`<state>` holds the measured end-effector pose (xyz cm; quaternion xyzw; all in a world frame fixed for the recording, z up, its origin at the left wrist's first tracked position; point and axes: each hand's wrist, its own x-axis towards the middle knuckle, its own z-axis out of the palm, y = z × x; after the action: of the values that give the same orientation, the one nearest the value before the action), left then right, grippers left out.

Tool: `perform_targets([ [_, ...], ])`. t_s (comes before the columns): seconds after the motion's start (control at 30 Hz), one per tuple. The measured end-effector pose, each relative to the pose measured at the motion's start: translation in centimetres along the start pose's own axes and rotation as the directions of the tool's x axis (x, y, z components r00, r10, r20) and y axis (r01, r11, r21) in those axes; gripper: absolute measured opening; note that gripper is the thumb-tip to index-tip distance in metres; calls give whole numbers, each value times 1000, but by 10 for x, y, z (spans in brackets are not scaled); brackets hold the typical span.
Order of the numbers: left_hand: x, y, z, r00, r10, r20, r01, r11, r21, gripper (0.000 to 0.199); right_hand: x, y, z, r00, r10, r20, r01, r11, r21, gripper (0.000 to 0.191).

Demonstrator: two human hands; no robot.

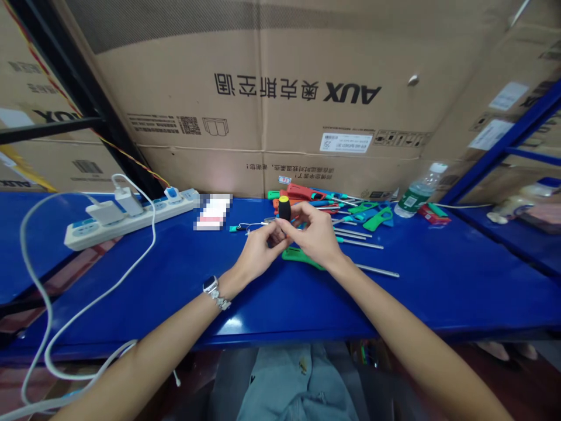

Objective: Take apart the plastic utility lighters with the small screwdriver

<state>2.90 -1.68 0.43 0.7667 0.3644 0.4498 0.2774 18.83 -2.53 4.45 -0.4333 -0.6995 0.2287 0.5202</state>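
My right hand (313,234) is closed around a short screwdriver (284,209) with a black handle and a yellow cap, held upright. Just beside it, the fingers of my left hand (263,248) are pinched together near the screwdriver's lower end; what they hold is hidden. Under my hands lies a green long-necked lighter (298,255) on the blue table (175,298). Behind and to the right is a pile of similar lighters (346,207) in red, green and blue, with metal tubes pointing right. A small dark piece with a cord (239,228) lies left of my hands.
A white power strip (131,216) with plugged-in chargers and a looping white cable (151,242) occupies the left side. At the right stand a water bottle (421,190) and a small red packet (435,216). A large cardboard box (280,134) walls off the back.
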Motion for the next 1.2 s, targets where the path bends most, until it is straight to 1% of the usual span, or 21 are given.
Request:
perform_targets([
  [0.07, 0, -1, -4, 998, 19, 64, -18, 1000, -18, 17, 1, 0, -6, 995, -20, 93, 17, 999, 31, 19],
  [0.17, 0, -4, -10, 985, 49, 166, -46, 999, -22, 22, 1, -1, -18, 975, -48, 219, 42, 999, 32, 23],
  [0.2, 1, -5, -10, 984, 52, 173, -51, 999, -10, 23, 1, -1, -21, 969, -53, 241, 49, 999, 24, 24],
  [0.27, 2, -6, -9, 989, 45, 144, -48, 999, 18, 21, -2, 0, -25, 967, -54, 251, 58, 998, -10, 26],
  [0.37, 4, -5, -4, 999, 2, 54, -4, 999, 49, 14, -7, 1, -22, 986, -23, 164, 29, 999, -32, 37],
  [0.43, 4, -5, 0, 1000, -23, 11, 22, 999, 33, 12, -9, 1, -14, 997, 5, 77, -7, 1000, 20, 43],
  [0.5, 3, -4, 4, 999, -34, -19, 34, 999, 0, 14, -9, -1, -6, 1000, 24, 2, -24, 997, 79, 40],
  [0.57, 4, -3, 7, 998, -45, -36, 44, 999, -32, 21, -8, -3, 1, 998, 35, -44, -31, 996, 84, 33],
  [0.63, 4, -3, 9, 997, -61, -45, 58, 997, -53, 25, -7, -5, 3, 997, 33, -71, -30, 999, 44, 29],
  [0.7, 4, -4, 8, 997, -75, -37, 72, 996, -55, 25, -5, -5, 0, 998, 18, -63, -17, 1000, 13, 26],
  [0.77, 3, -7, 3, 999, -51, 12, 52, 999, -7, 22, -3, -4, -6, 1000, 0, 19, -1, 999, 38, 22],
  [0.8, 2, -9, 0, 998, -24, 66, 22, 999, 30, 23, -1, -3, -11, 996, -6, 91, 0, 998, 69, 21],
  [0.83, 1, -11, -4, 991, 10, 133, -20, 997, 72, 30, 2, -2, -15, 985, -7, 173, -11, 994, 107, 22],
  [0.87, 0, -13, -7, 976, 43, 212, -67, 992, 109, 38, 4, -2, -19, 968, -4, 250, -34, 989, 145, 24],
  [0.9, 0, -15, -11, 957, 65, 283, -111, 983, 148, 41, 7, -1, -23, 950, 1, 312, -60, 982, 179, 26],
  [0.97, -1, -15, -15, 923, 75, 378, -171, 959, 228, 34, 11, -1, -26, 927, 10, 376, -103, 968, 228, 30],
  [1.0, -2, -14, -16, 913, 69, 401, -188, 945, 266, 29, 12, -1, -25, 928, 16, 371, -113, 964, 241, 30],
  [1.03, -2, -13, -17, 910, 60, 410, -197, 933, 302, 26, 13, 0, -23, 940, 22, 341, -112, 963, 246, 30],
  [1.07, -2, -12, -16, 910, 48, 411, -199, 922, 333, 24, 13, 0, -19, 956, 29, 291, -102, 966, 238, 28],
  [1.13, -2, -9, -14, 916, 28, 400, -194, 904, 382, 24, 11, 1, -10, 987, 54, 153, -82, 980, 184, 25],
  [1.2, -3, -8, -12, 923, 16, 384, -187, 892, 412, 25, 8, 2, 1, 997, 74, 25, -76, 990, 118, 27],
])
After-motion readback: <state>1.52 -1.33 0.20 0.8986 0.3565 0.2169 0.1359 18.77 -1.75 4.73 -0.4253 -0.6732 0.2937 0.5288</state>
